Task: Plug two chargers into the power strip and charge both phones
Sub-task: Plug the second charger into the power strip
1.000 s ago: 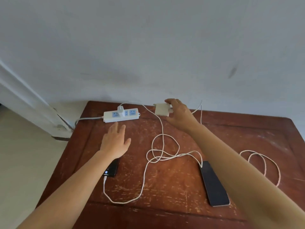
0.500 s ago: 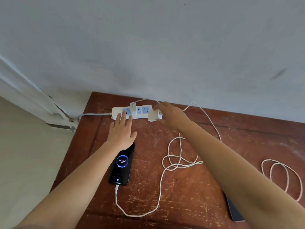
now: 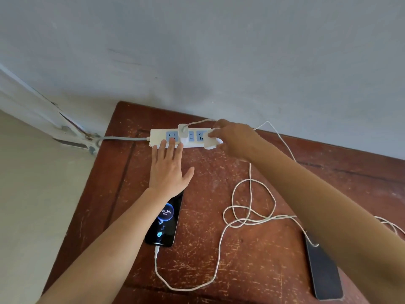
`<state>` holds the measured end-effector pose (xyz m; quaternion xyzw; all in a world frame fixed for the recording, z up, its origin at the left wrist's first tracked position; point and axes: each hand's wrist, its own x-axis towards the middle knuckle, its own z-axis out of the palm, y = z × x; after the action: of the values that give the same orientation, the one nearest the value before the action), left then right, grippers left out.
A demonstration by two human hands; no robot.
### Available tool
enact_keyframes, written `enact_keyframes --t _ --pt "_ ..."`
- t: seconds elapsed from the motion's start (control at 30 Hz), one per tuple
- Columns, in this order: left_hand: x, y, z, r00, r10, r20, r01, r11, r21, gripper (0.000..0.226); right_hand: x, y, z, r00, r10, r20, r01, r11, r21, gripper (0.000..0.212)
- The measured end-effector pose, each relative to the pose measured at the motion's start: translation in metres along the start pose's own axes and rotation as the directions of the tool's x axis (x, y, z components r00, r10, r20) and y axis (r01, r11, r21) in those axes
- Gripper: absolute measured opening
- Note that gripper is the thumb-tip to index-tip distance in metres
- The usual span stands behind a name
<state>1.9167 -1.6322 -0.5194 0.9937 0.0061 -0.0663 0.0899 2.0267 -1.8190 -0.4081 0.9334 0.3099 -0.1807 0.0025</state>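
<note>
A white power strip (image 3: 157, 135) lies at the table's far edge. One white charger (image 3: 183, 130) is plugged into its middle. My left hand (image 3: 169, 167) rests flat with its fingertips on the strip's near edge. My right hand (image 3: 232, 139) grips a second white charger (image 3: 210, 142) at the strip's right end, over the rightmost socket. A lit phone (image 3: 164, 220) showing 44.38% lies below my left wrist with a white cable (image 3: 188, 287) plugged in. A dark phone (image 3: 324, 270) lies at the lower right, partly behind my right arm.
The brown wooden table (image 3: 241, 249) stands against a grey wall (image 3: 219, 51). Loops of white cable (image 3: 249, 207) lie in the middle of the table. The strip's grey cord (image 3: 122, 138) runs off the left edge toward a white pipe fitting (image 3: 72, 137).
My right hand has carried the second charger left onto the strip's right end. My left hand has slid forward until its fingers press the strip. The camera moved closer.
</note>
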Motion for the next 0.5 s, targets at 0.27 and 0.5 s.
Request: enact_keyframes --t 0.27,0.5 --pt "0.000 -0.006 -0.003 0.999 0.030 -0.030 -0.031 0.999 -0.021 0.087 0.018 -0.003 -0.015 0.999 -0.029 0.026 0.026 0.996 0.089 0.055" --pt "0.000 -0.010 -0.002 0.998 0.056 -0.026 -0.057 0.997 -0.046 0.085 0.017 -0.010 -0.007 0.998 -0.059 0.009 0.055 0.973 0.225 0.056"
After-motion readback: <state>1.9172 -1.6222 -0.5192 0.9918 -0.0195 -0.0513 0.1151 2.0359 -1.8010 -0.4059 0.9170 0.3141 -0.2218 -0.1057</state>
